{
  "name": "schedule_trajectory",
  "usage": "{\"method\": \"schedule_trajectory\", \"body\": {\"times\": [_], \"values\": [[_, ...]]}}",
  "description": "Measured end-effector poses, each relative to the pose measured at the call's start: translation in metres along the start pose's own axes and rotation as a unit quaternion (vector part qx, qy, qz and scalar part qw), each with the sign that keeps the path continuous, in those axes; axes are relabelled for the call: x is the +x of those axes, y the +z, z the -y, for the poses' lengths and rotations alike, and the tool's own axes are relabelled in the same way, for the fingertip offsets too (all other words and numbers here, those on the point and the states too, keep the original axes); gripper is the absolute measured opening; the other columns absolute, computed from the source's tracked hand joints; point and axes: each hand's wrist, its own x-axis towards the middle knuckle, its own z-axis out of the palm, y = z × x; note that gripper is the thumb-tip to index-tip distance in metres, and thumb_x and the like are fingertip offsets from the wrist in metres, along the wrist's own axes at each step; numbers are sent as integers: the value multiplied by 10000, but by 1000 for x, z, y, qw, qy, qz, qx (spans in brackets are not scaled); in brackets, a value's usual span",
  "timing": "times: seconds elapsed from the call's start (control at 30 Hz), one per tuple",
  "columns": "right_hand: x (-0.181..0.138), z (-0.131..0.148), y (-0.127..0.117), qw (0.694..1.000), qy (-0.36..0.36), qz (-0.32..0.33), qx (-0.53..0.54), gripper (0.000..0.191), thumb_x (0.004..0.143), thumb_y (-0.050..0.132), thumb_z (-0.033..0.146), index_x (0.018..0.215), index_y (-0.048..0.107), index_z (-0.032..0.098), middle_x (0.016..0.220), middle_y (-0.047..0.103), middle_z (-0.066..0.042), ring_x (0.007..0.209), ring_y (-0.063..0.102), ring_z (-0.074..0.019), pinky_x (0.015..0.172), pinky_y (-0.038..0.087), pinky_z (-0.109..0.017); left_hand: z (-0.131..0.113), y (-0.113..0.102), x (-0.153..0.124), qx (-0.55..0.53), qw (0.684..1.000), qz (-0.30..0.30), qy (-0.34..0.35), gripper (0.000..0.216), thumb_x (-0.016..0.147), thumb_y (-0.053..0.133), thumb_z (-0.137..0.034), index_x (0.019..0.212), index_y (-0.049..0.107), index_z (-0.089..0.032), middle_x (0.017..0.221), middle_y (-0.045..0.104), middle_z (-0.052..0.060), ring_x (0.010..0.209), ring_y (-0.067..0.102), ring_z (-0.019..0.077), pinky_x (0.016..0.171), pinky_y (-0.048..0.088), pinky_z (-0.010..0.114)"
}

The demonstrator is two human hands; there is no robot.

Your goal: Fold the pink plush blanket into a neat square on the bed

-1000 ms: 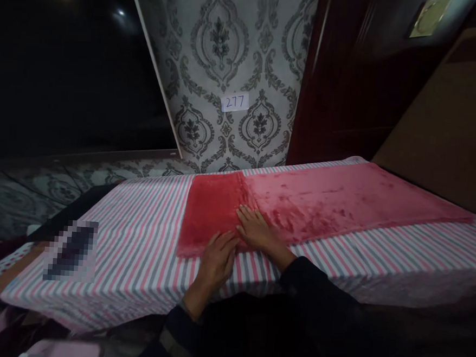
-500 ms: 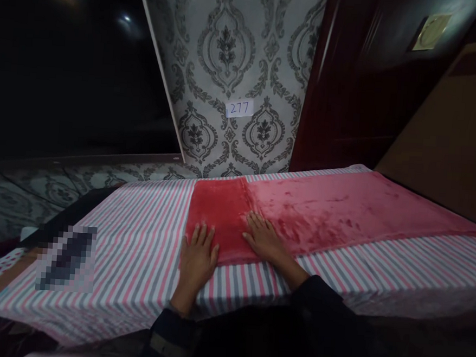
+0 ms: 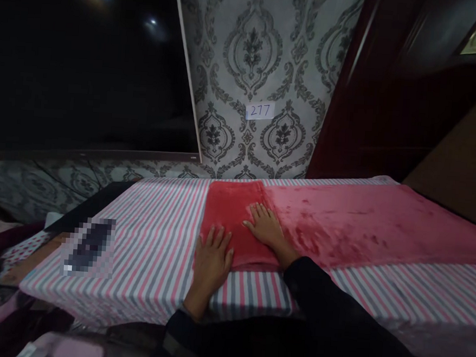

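Note:
A long, plush pink-red cloth [image 3: 366,214] lies spread over the table, its left end folded over into a darker red panel [image 3: 230,210]. My left hand [image 3: 213,255] rests flat with fingers spread on the lower left corner of that panel. On the panel's right part, by the fold's edge, lies my right hand [image 3: 265,224], palm down and fingers stretched out. Neither hand grasps anything. Dark streaks mark the pile just right of the fold.
Under the cloth is a striped tablecloth [image 3: 148,237] in pink, grey and white. A pixelated dark object [image 3: 90,245] lies at its left. Behind stand a large black screen [image 3: 86,70], a patterned wall with a "277" label [image 3: 260,110], and a brown panel [image 3: 464,145] at right.
The view has swung left, so everything sits further right in the picture. My right hand has slid a little left across the red panel; my left hand stays at its corner.

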Motion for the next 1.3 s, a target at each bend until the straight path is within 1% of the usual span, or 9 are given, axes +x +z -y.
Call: {"method": "schedule_trajectory", "body": {"times": [0.13,0.23,0.3,0.4,0.6,0.7,0.8,1.07,1.3], "values": [[-2,-12,6,1000,-5,13,6,705,1049,371,555,1567,402,79,1627,334,-196,1529,276,-298,1242,213,-481,15,-2,0,-51,998,24,3,457,1004,466,-326,1437,583,-240,1537,529,101,1475,407,360,1140,361,685],[7,-24,-7,995,-40,87,32,663,1038,438,513,1540,445,81,1611,366,-200,1513,317,-291,1223,275,-434,45,-8,17,-140,988,58,7,396,1016,420,-311,1304,687,-261,1370,681,73,1325,594,282,1093,486,541],[21,-27,-23,990,-53,123,55,601,1043,453,469,1509,489,91,1557,457,-198,1456,420,-283,1180,345,-394,67,-11,43,-183,983,27,-6,428,1032,349,-290,1269,704,-251,1276,735,62,1207,677,227,1061,530,442],[54,-13,-45,992,-49,97,65,564,1059,414,440,1508,491,106,1527,497,-192,1427,454,-291,1169,353,-425,89,-8,96,-172,984,-30,-34,432,1008,384,-258,1346,647,-203,1402,659,89,1315,606,223,1139,473,417],[110,40,-33,995,-72,40,49,552,1066,358,347,1590,379,173,1652,316,-121,1538,253,-256,1236,227,-494,88,27,169,-80,990,88,-82,523,987,461,-264,1500,487,-165,1610,413,165,1514,357,293,1192,364,564],[120,32,-3,994,-101,38,33,546,1061,359,356,1589,388,221,1656,311,-88,1543,236,-257,1237,210,-533,83,48,167,-43,994,94,-32,524,1011,414,-298,1519,469,-184,1594,442,156,1522,339,305,1175,366,597],[123,3,17,998,-40,41,16,575,1062,361,442,1588,393,213,1655,307,-106,1538,250,-284,1232,210,-546,81,60,159,-20,996,83,-11,516,1033,368,-326,1519,474,-188,1582,465,144,1517,347,310,1154,395,588],[125,-36,25,995,95,33,0,674,1061,310,510,1582,369,87,1648,300,-185,1546,202,-313,1219,186,-573,84,56,160,-48,992,117,-14,560,1032,392,-442,1552,424,-236,1620,420,104,1536,305,309,1164,379,577],[123,-43,33,995,97,3,-13,658,1050,293,491,1545,412,73,1607,362,-228,1515,260,-335,1175,254,-580,80,52,154,-52,994,73,-61,567,1019,417,-444,1533,443,-207,1677,296,140,1573,175,344,1192,278,652]]}}
